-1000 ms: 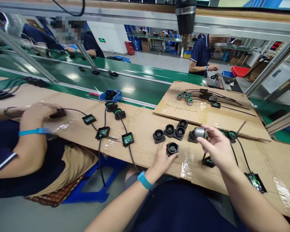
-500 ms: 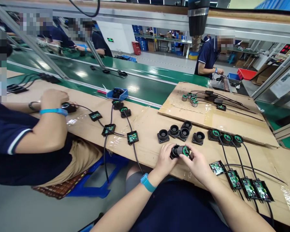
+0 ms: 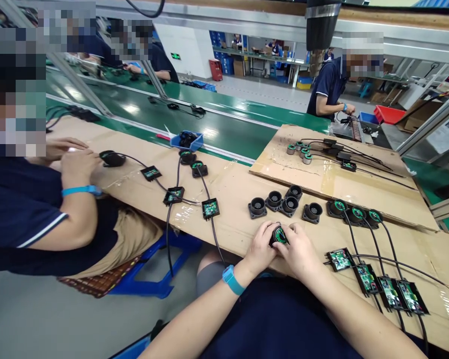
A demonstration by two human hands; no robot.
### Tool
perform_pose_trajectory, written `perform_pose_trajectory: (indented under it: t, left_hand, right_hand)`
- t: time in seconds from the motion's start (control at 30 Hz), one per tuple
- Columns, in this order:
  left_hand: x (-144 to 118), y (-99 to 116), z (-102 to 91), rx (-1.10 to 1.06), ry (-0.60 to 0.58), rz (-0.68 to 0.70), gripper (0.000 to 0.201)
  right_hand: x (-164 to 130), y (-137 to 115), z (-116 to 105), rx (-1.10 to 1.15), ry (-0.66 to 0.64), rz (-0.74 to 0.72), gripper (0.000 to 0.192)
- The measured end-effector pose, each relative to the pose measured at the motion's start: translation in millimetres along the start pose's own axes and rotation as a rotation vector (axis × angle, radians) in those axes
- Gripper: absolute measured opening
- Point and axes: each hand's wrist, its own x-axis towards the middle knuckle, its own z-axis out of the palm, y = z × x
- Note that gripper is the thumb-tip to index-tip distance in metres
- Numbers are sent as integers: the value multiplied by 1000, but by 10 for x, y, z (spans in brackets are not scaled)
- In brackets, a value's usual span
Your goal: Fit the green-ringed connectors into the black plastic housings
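Near the front edge of the cardboard-covered bench, a round black housing (image 3: 274,241) sits between my two hands. Set in its mouth is a round green circuit board (image 3: 281,234), facing up. My left hand (image 3: 261,248) is closed around the housing's left side. From the right, my right hand (image 3: 300,250) grips it, thumb at the board's lower edge. Just beyond my hands stand several black square-flanged housings (image 3: 289,205) with open round mouths. To the right, a row of similar housings with green boards (image 3: 357,215) has black cables running to open rectangular circuit boxes (image 3: 390,293).
At left a co-worker's hands (image 3: 77,162) are beside a cabled housing (image 3: 112,158). More circuit boxes (image 3: 210,208) lie between us. A raised cardboard sheet (image 3: 280,159) holds small cylinders and cables. A blue bin (image 3: 187,141) stands by the green conveyor (image 3: 224,127). A power tool (image 3: 322,25) hangs overhead.
The grey cylinder carrying the green board has gone from beside the housing into it, and my hands have come closer together. The co-worker has let go of a housing. The view has shifted slightly.
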Motion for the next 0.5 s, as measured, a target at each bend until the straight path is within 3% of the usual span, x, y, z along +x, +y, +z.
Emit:
perform_pose_trajectory:
  t: [0.13, 0.23, 0.37, 0.43, 0.5]
  left_hand:
    - [-8, -11, -8, -5, -2, -29, 54]
    - [-5, -8, -12, -10, 1, -35, 50]
    - [29, 21, -20, 6, -15, -42, 42]
    - [33, 29, -27, 23, -17, -37, 58]
    - [18, 21, -42, 13, 3, 11, 100]
  right_hand:
    - [-46, 58, 61, -47, 73, -27, 52]
    - [-73, 172, 152, -32, 154, -167, 58]
    - [7, 332, 255, 17, 171, -338, 39]
    - [65, 366, 240, 16, 221, -396, 30]
    - [94, 367, 167, 10, 316, -461, 24]
